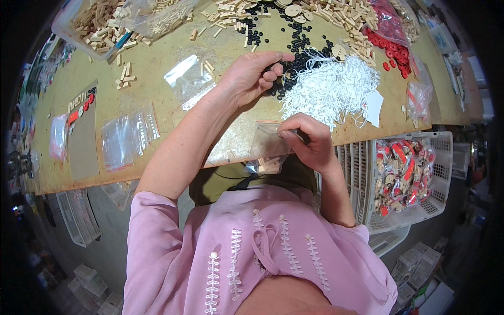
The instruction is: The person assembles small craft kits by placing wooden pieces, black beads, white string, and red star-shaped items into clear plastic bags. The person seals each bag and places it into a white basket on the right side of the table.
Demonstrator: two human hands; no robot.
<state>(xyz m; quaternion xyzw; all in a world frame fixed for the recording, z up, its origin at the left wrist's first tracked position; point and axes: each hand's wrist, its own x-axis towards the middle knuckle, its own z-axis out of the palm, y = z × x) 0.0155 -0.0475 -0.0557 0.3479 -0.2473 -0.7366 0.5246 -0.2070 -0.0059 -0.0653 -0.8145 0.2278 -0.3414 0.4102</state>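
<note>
My left hand (255, 74) reaches over the table to the edge of a heap of small black rings (301, 46). Its fingers are curled in, with the index finger at the rings; whatever they hold is hidden. By the table's front edge, my right hand (310, 140) pinches the top of a clear zip bag (257, 145) between thumb and fingers. Several light wooden pieces (269, 165) lie in the bottom of that bag. A tangled pile of white string (336, 86) sits between and beyond the two hands.
Flat clear bags (126, 137) and another clear bag (188, 79) lie on the left. A cardboard strip (84, 142) carries sample parts. Wooden blocks (346, 17) and red discs (390, 51) are heaped at the back. A white crate (441, 173) of filled bags stands at right.
</note>
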